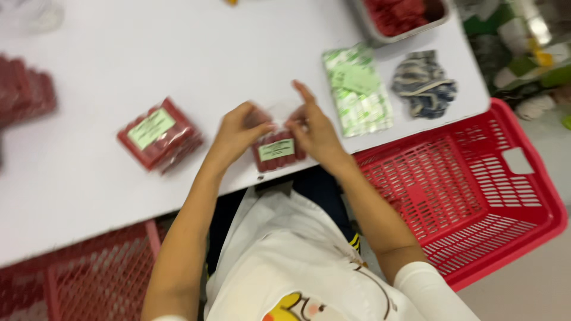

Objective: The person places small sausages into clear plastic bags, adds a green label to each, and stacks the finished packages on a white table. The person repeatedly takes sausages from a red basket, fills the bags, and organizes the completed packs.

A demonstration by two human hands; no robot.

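Here, both hands meet over a small clear packet of red sausages [277, 150] with a pale green label, lying at the near edge of the white desk [178, 53]. The left hand [238, 132] has its grip curled on the packet's far left corner, fingers bent down onto the plastic. The right hand [314, 132] pinches the packet's far right side with thumb and lower fingers, while its index finger points up and away, off the packet. The picture is blurred by motion, so how tightly each grip closes on the wrapper cannot be told for certain.

To the left on the desk, well apart from the hands, lies a second packet of red sausages [159, 134] with the same kind of green label, turned at an angle. At the far left edge sits a blurred stack of more red packets [24, 89]. To the right of the hands lies a shiny green-and-silver sheet of labels or foil [357, 90], and beyond it a crumpled blue-and-white striped cloth [423, 83]. At the far right corner stands a metal tray [380, 37] filled with red pieces. A red plastic crate [476, 184] stands beside the desk on the right, lower down, and another red mesh crate [95, 273] shows beneath the desk's near left edge.
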